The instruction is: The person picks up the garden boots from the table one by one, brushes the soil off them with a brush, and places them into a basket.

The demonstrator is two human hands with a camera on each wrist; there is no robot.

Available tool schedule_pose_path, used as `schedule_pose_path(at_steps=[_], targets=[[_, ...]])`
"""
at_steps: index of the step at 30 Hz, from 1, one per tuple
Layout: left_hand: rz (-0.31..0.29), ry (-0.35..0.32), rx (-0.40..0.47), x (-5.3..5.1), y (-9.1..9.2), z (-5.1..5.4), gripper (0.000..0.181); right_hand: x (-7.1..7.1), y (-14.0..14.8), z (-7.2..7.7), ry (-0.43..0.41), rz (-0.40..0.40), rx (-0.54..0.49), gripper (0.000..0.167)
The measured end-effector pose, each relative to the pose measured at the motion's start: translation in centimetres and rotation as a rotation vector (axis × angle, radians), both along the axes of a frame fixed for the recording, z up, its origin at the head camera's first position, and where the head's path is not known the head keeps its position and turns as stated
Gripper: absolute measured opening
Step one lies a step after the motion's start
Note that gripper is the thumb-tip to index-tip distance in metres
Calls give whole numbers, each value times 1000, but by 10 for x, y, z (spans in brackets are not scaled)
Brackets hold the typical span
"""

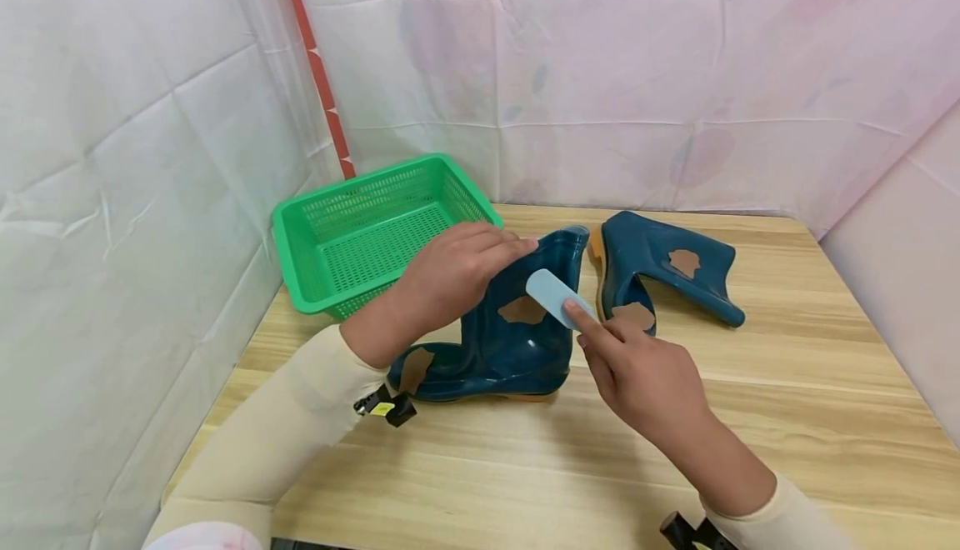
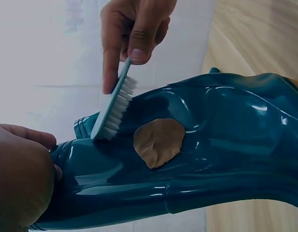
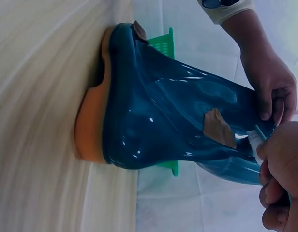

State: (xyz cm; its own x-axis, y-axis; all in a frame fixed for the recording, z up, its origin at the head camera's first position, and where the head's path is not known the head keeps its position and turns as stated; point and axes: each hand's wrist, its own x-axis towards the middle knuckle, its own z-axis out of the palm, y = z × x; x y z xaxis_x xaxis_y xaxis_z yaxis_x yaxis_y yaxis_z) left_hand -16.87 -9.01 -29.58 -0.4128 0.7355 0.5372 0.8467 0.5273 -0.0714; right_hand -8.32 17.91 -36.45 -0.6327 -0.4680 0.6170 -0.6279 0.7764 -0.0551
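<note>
A dark teal rubber boot (image 1: 517,358) stands upright on the table, with brown patches on its shaft and toe. My left hand (image 1: 461,271) grips the top rim of its shaft. In my right hand (image 1: 648,371) is a light blue scrubbing brush (image 1: 555,293), the index finger stretched along its back. White bristles face the boot in the left wrist view, beside the brown patch (image 2: 159,142) on the shaft. From the right wrist view, the brush (image 3: 256,145) is at the shaft near the rim, just above the patch (image 3: 218,128).
A second teal boot (image 1: 652,254) lies on its side at the right, also with brown patches. A green plastic basket (image 1: 296,283) sits at the back left. White sheeting (image 1: 600,75) hangs behind and at the sides of the wooden table (image 1: 787,383).
</note>
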Motion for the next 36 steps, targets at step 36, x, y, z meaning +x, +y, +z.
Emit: schedule_pose_path(at_steps=[36], targets=[[-29, 50, 7, -1, -1, -4, 37, 3, -6, -17, -95, -2, -32, 49]])
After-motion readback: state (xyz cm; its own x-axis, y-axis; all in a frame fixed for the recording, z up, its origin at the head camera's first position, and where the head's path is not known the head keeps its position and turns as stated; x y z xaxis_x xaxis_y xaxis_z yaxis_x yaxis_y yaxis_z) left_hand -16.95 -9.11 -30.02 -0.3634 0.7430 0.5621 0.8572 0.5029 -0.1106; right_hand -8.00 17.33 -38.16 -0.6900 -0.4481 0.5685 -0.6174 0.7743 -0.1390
